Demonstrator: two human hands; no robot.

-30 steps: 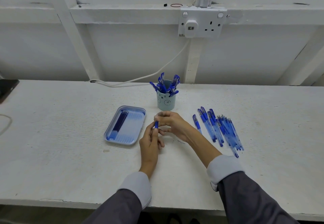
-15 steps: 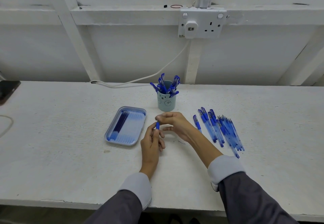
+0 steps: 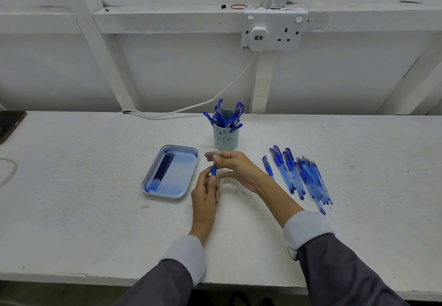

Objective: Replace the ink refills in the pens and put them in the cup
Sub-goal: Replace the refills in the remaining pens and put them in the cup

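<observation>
Seemingly bear-faced cup (image 3: pixel 226 141); pen (image 3: pixel 214 170) in left hand (image 3: pixel 205 194).

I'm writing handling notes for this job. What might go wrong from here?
The left hand holds the pen with the blurred right hand at its tip: a small part might drop. The cup is crowded with leaning pens; another might tip it. The right forearm lies near the loose pens and might scatter them.

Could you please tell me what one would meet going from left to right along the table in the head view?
Dark object at the left edge → tray → left hand gripping a pen → right hand → loose pens. The cup overlaps the hands, so omitted.
</observation>
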